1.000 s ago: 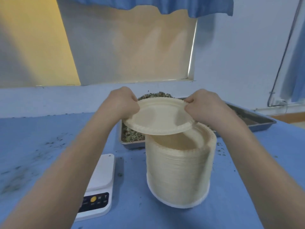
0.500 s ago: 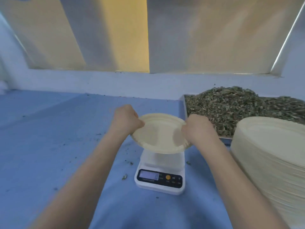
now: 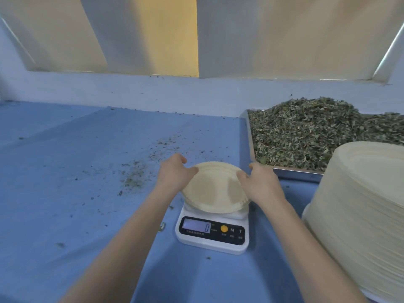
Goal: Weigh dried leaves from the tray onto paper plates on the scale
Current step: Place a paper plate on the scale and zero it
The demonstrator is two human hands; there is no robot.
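A cream paper plate (image 3: 213, 189) sits on or just above the platform of a small white digital scale (image 3: 213, 234), whose display reads 0. My left hand (image 3: 175, 173) pinches the plate's left rim, thumb on top. My right hand (image 3: 260, 182) pinches its right rim the same way. A metal tray (image 3: 284, 170) heaped with dried green leaves (image 3: 310, 130) stands at the back right, just beyond my right hand.
A tall stack of paper plates (image 3: 358, 211) fills the right foreground, close to my right forearm. Leaf crumbs (image 3: 135, 178) are scattered over the blue table cover (image 3: 65, 171) left of the scale. A wall and window ledge run along the back.
Both hands lifted one plate off the stack, carried it left and lowered it onto the scale. My view swung left, so the stack now sits at the right edge.
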